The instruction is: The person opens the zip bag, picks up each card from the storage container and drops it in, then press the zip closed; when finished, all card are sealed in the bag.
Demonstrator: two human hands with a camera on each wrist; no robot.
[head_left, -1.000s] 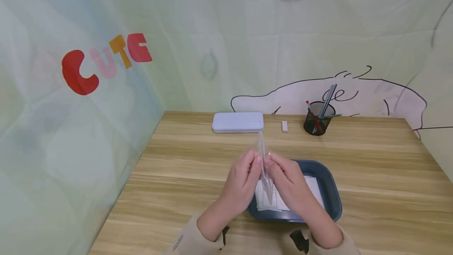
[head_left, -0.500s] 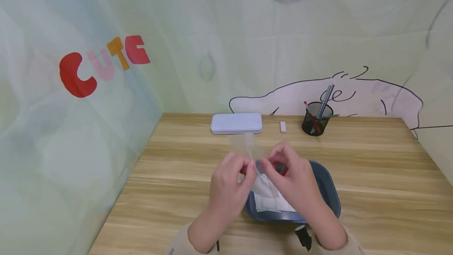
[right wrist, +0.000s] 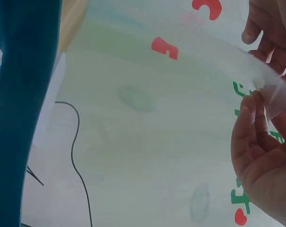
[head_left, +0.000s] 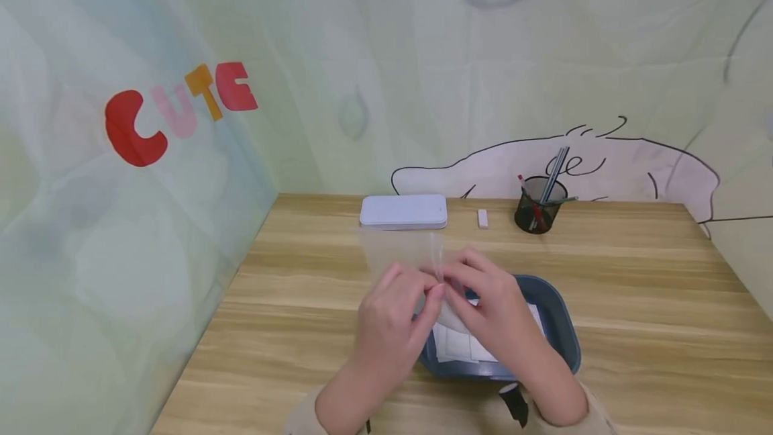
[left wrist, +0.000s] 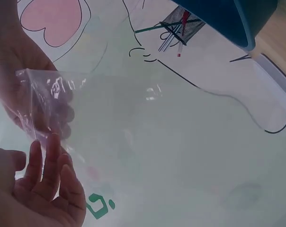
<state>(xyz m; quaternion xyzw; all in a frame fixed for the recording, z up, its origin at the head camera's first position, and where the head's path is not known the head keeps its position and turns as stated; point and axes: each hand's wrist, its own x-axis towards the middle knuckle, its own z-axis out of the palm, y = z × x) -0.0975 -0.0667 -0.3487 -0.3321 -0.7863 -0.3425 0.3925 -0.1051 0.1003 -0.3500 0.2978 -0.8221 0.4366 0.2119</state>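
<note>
A clear plastic bag (head_left: pixel 395 247) hangs over the near side of the tray, held up between my hands. My left hand (head_left: pixel 389 321) pinches its edge between thumb and fingers. Against the same edge, my right hand (head_left: pixel 495 304) pinches too, fingertips meeting those of the left. In the left wrist view the bag (left wrist: pixel 110 94) spreads out to the right as a thin, see-through sheet. Below the hands, the blue tray (head_left: pixel 564 327) holds several white paper pieces (head_left: pixel 453 346), partly covered by the bag and right hand.
At the table's back lie a white tin case (head_left: pixel 403 211) and a small white eraser (head_left: pixel 482 219). A black mesh pen cup (head_left: pixel 539 213) with pens stands to their right. Printed cloth walls enclose the wooden table (head_left: pixel 290 327) at the back and sides.
The bag has turned from edge-on to flat, its sheet swinging out to the left. My left hand has moved slightly left. The right hand parted a little, then came back to the bag's edge.
</note>
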